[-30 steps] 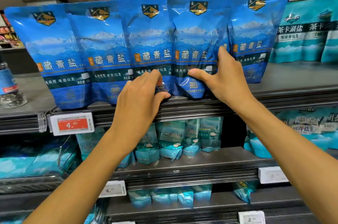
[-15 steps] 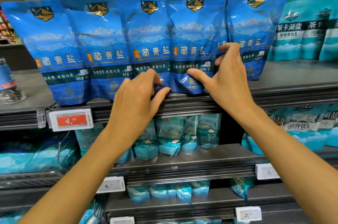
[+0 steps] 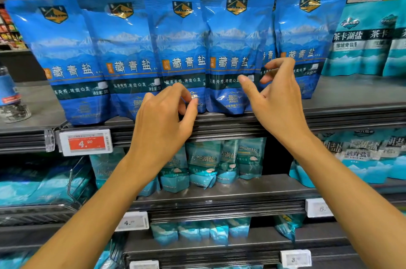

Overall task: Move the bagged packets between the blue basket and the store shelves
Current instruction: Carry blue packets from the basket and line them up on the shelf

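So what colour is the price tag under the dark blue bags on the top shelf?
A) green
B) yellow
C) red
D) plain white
C: the tag clipped to the shelf edge, just below the blue bags, has a red panel showing a white 4.

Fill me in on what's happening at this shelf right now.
A person is tidying a row of blue salt bags standing upright on the top shelf of a store rack. Both hands are open and holding nothing: the left hand hovers at the bottom edge of the middle bag, and the right hand is spread in front of the bag next to it. A red price tag sits on the shelf edge. No basket is in view.
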The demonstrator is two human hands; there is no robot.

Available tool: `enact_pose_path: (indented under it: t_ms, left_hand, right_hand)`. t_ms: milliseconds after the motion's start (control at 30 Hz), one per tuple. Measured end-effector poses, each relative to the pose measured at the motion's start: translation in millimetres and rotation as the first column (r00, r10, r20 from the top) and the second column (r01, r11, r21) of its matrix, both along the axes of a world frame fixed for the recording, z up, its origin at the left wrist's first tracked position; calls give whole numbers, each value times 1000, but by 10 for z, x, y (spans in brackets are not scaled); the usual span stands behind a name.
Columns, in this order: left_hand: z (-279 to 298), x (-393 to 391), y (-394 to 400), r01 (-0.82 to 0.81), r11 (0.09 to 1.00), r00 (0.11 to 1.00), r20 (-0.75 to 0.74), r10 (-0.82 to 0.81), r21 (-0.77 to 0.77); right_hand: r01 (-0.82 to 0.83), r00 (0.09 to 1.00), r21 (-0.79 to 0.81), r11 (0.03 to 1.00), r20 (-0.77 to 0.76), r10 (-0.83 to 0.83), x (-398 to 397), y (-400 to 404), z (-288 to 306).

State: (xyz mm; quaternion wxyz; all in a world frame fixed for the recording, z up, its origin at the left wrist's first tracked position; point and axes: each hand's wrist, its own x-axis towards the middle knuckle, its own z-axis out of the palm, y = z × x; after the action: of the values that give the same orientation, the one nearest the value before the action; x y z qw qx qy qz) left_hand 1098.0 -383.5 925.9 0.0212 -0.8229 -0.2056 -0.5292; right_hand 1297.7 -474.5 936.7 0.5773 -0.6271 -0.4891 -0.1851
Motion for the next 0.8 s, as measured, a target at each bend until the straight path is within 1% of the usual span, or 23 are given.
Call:
enact_pose_path:
  t_ms: [67,167,267,367,467,567,667,800]
  left_hand:
    - [-19,-49,-24,36,999,997,73,-34,-22]
    - [-128,-181,-96,166,978,969,206,-138,-125]
    - [-337,-350,-191,315,915,930,275,-244,-253]
    - [-620,-524,-292,393,850,897,350,-271,-350]
    - [-973,-724,-373,406,798,888,400,-228,-445]
    - [-1386,-981,-457,410,726,867,482,-124,-551]
    - [-1814,-1262,-583,356,659,883,470,-5,-663]
    - [-2340,-1721,-767,324,563,865,479,151,-761]
  right_hand:
    - [-42,999,61,997,-26,43,-53,-48,-3]
    - [-136,988,152,979,-46,145,-205,-159,-70]
    - [-193,970,218,957,-102,219,-410,-268,-233]
    - [-288,914,242,927,-218,341,-617,-355,-470]
    - [-372,863,210,904,-282,420,-828,-432,-769]
    - [-450,809,137,882,-355,468,-1079,-484,-1125]
    - [-495,748,66,866,-475,464,-1365,-517,-1542]
    - [-578,708,-113,808,-562,428,-1720,-628,-2180]
